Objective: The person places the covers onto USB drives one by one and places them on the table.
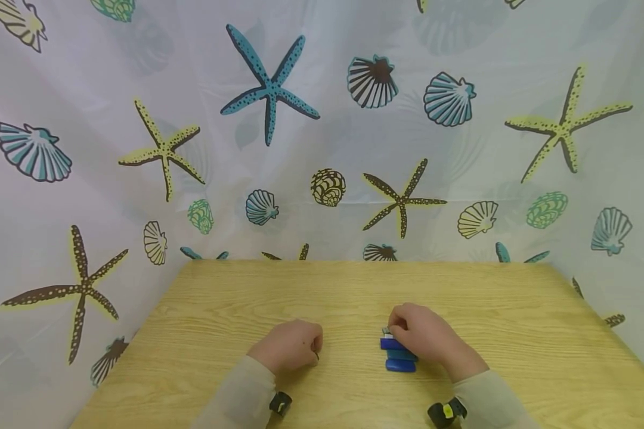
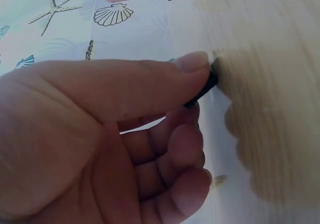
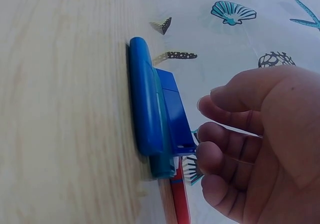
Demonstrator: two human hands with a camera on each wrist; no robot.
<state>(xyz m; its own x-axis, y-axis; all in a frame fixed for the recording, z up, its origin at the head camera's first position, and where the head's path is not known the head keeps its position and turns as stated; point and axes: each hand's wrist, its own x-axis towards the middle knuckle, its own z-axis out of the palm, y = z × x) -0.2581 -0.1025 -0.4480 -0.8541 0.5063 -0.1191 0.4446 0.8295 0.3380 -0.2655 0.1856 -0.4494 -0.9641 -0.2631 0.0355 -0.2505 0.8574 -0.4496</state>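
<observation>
My left hand (image 1: 292, 345) is just above the table, left of centre. Thumb and forefinger pinch a small, flat black object (image 2: 205, 88); most of it is hidden, and its kind does not show. My right hand (image 1: 426, 333) is beside a row of sticks that look like USB flash drives. A rounded blue stick (image 3: 144, 96) lies nearest, then a teal stick (image 3: 161, 166) and a flat blue stick (image 3: 174, 111). Farther along are a red stick (image 3: 180, 199) and a wood-coloured one (image 3: 168, 201). The right fingers are loosely curled, with nothing visible between them.
The sticks lie side by side on a light wooden table (image 1: 236, 298). A white curtain (image 1: 311, 131) printed with starfish and shells surrounds its back and sides. Black straps with small devices (image 1: 281, 404) are worn on both wrists.
</observation>
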